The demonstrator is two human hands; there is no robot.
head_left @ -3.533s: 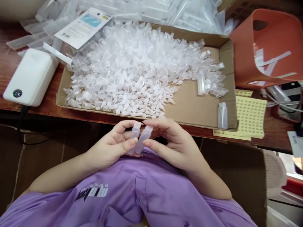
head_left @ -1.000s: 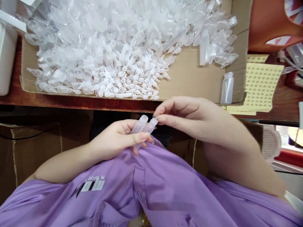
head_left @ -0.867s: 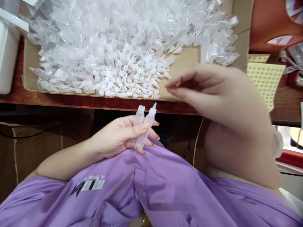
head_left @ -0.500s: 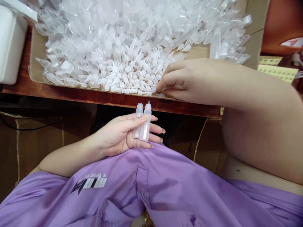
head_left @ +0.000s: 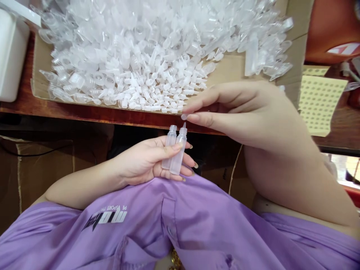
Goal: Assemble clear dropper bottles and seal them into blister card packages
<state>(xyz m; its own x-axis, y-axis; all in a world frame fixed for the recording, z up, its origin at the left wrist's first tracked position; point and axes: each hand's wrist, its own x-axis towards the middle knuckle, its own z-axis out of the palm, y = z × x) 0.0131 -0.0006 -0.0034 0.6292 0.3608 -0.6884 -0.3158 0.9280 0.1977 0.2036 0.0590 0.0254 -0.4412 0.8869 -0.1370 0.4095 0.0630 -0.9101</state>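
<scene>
My left hand [head_left: 146, 162] holds two small translucent plastic bottles [head_left: 174, 152] upright side by side, thumb pressed over them. The right bottle has a pointed dropper tip fitted; the left one shows an open threaded neck. My right hand [head_left: 242, 110] hovers just above them at the table edge, thumb and forefinger pinched on a small white dropper tip [head_left: 184, 116]. Beyond lies a shallow cardboard tray [head_left: 225, 71] heaped with clear caps and white dropper tips [head_left: 157, 93].
A white box [head_left: 11, 56] sits at the far left on the wooden table [head_left: 84, 114]. An orange bin [head_left: 332, 33] and a yellow sheet of small dot stickers [head_left: 320, 105] lie at the right. Cardboard boxes stand under the table. My purple shirt fills the foreground.
My right hand reached into the tray's tip pile, pinched a small tip and drew back toward the bottles. My left hand kept both bottles, now tilted upright.
</scene>
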